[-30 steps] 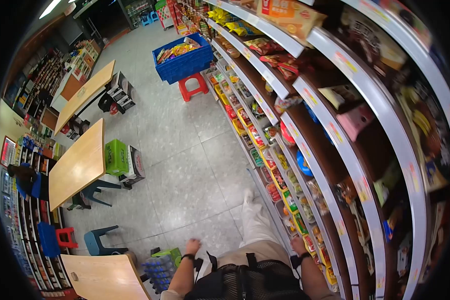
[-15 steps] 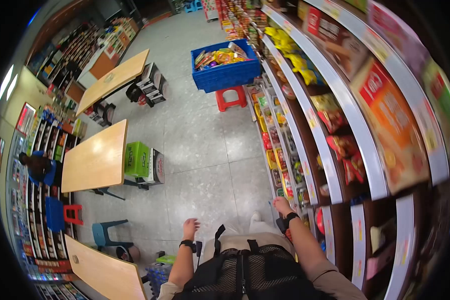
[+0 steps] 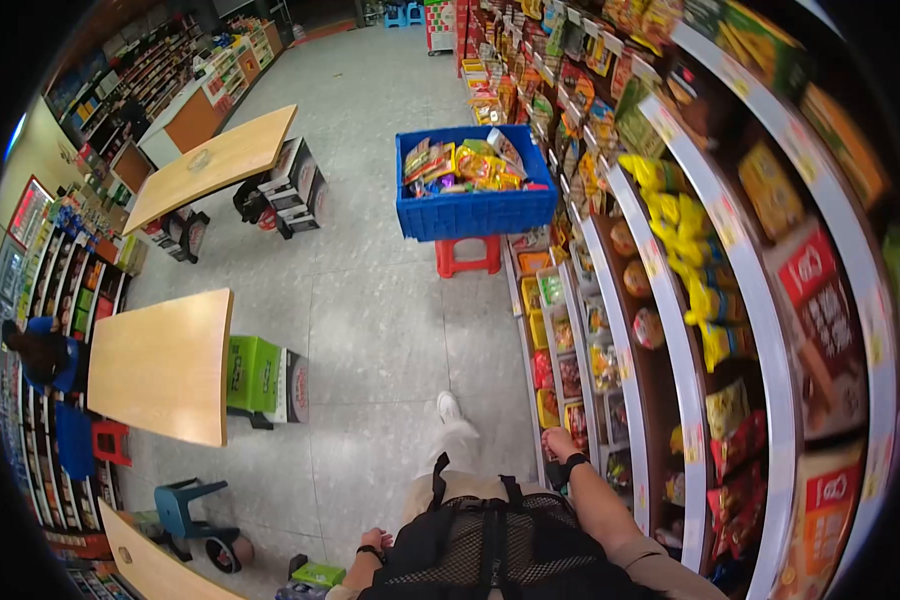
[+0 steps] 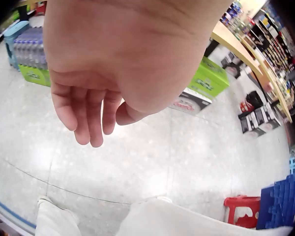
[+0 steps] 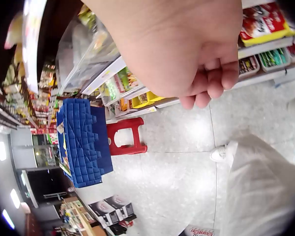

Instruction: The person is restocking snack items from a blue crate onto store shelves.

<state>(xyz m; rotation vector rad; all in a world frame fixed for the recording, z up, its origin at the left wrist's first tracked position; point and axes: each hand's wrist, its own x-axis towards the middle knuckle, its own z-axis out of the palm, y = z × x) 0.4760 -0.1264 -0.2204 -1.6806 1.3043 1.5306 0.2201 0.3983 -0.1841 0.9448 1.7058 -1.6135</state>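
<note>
Left wrist view: left grip (image 4: 115, 64) hangs, fingers (image 4: 94, 120) loosely bent.

1. Glossy grey tiled floor (image 3: 370, 330) with thin dark joints and pale reflections.
2. Three pale, rectangular wooden tables (image 3: 160, 365) along the left.
3. Tall brown shelving (image 3: 784, 400) with white edge strips, lining the right.
4. Teal plastic stool (image 3: 185, 508) near the closest table.
5. Cream wall (image 3: 52, 150), far left.
6. Elongated white ceiling lights (image 5: 14, 198).

Two blue crates (image 3: 477, 216), three tables (image 3: 160, 365)
</note>
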